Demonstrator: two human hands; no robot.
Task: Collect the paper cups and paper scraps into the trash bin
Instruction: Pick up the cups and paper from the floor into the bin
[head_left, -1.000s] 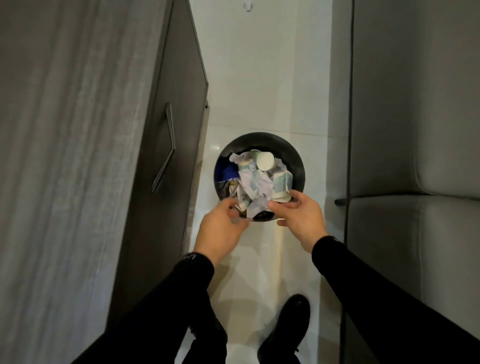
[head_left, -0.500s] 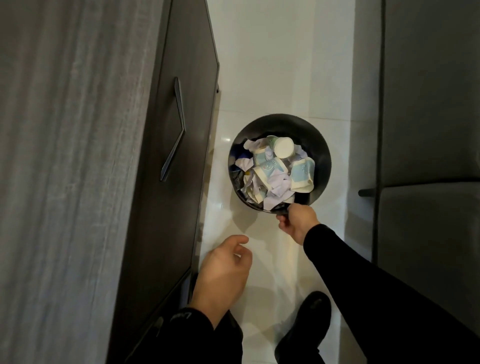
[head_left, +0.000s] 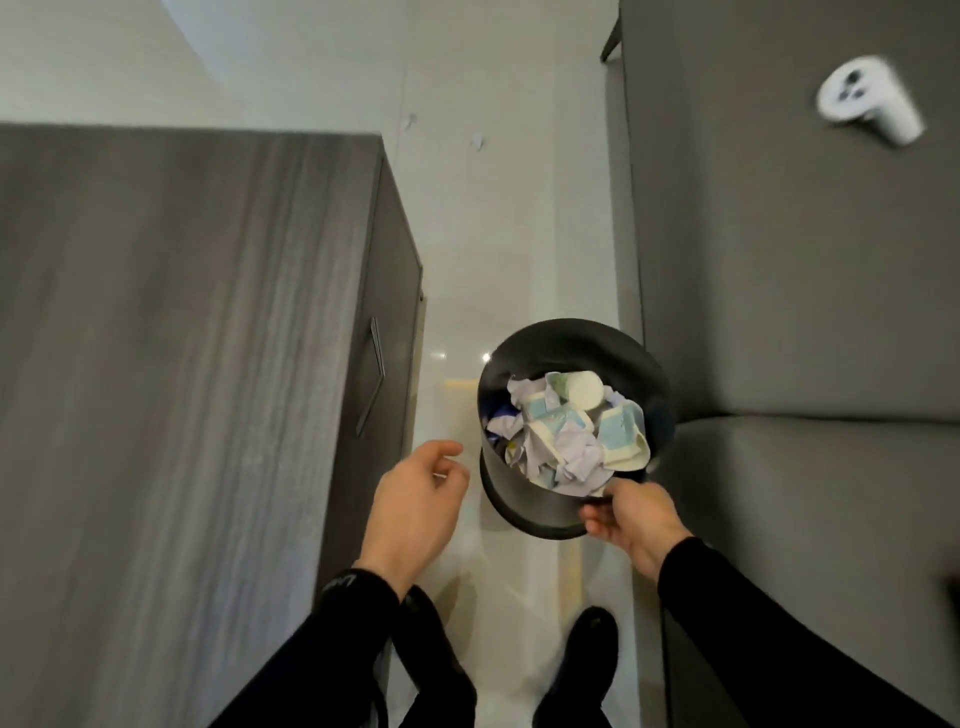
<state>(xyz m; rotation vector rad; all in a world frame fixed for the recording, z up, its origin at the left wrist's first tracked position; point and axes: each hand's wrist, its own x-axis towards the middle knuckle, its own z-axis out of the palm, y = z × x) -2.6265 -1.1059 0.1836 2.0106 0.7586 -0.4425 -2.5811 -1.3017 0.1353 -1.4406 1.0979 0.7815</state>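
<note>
A round black trash bin (head_left: 540, 512) hangs tilted above the pale floor between a cabinet and a sofa. It is full of crumpled paper scraps (head_left: 576, 460) and pale blue-and-white paper cups (head_left: 621, 434). My right hand (head_left: 631, 522) grips the bin's near rim. My left hand (head_left: 415, 499) hovers just left of the bin with relaxed fingers, holding nothing and not touching it.
A dark wood-grain cabinet (head_left: 182, 364) with a slanted door handle (head_left: 373, 376) fills the left. A grey sofa (head_left: 805, 338) fills the right, with a white controller (head_left: 867, 101) lying on it. My black shoe (head_left: 584, 665) stands on the tiled floor (head_left: 509, 234) below the bin.
My left hand has let go of the bin and drawn back to its left. My right hand alone has lifted the bin off the floor, and the view has tilted up.
</note>
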